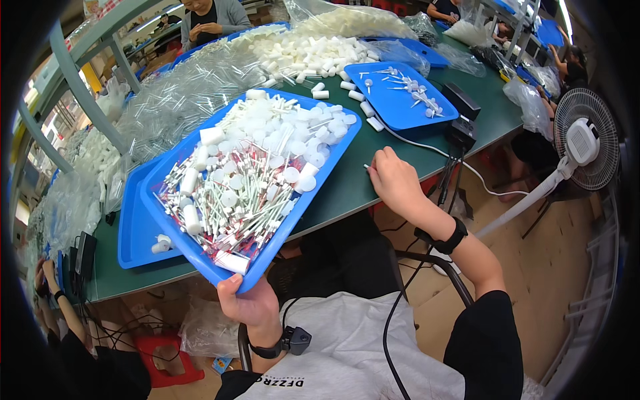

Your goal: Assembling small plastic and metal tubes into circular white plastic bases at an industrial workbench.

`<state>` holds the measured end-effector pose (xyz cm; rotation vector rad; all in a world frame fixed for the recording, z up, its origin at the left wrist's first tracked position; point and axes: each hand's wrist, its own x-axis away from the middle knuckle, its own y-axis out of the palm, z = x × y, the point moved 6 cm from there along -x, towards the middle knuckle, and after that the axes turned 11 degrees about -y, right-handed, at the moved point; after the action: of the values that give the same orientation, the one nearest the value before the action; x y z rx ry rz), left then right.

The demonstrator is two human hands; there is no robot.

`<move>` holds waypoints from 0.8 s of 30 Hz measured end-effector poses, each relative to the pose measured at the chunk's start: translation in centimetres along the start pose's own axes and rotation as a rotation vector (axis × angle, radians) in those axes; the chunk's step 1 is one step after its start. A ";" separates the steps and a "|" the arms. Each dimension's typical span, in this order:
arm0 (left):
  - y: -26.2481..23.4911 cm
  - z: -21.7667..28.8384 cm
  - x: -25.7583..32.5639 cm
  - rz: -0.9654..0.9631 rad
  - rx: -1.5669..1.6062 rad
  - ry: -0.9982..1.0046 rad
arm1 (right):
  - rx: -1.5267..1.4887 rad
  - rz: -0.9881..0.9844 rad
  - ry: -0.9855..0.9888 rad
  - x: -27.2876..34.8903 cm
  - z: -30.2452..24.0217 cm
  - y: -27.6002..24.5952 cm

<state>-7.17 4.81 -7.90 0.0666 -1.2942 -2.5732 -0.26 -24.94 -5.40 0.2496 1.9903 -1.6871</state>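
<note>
Underneath, left hand point(248, 303) gripping blue tray point(319, 175)

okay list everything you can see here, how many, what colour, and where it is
tray: one, blue, tilted over the table edge, held at its near corner
small parts: many, white with some red, heaped in the held tray
second tray: one, blue, flat on the table, under the held one
far tray: one, blue, farther along the table, with a few white pieces
white caps: many, loose pile beyond the trays
clear bags: several, on the left of the table
table: one, green
fan: one, white, at right
left hand: grips the held tray's corner
right hand: on the table, pinching something small
</note>
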 end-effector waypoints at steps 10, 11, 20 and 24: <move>-0.7 0.7 0.1 -0.004 -0.031 -0.056 | -0.468 0.255 -0.104 -8.5 -4.3 -7.2; -0.4 0.7 0.1 -0.008 -0.021 -0.074 | -0.570 0.162 -0.138 -9.6 -4.6 -6.5; 0.2 -1.0 1.8 -0.025 -0.048 -0.083 | -0.853 -0.006 0.420 -1.9 -2.3 -5.0; -0.6 -4.7 3.2 -0.117 -0.045 -0.019 | -1.175 -0.321 0.529 4.6 -5.3 -2.1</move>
<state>-9.61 0.65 -10.98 0.1138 -1.2744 -2.7061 -6.53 -21.13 -5.37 -0.0780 3.1628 -0.3361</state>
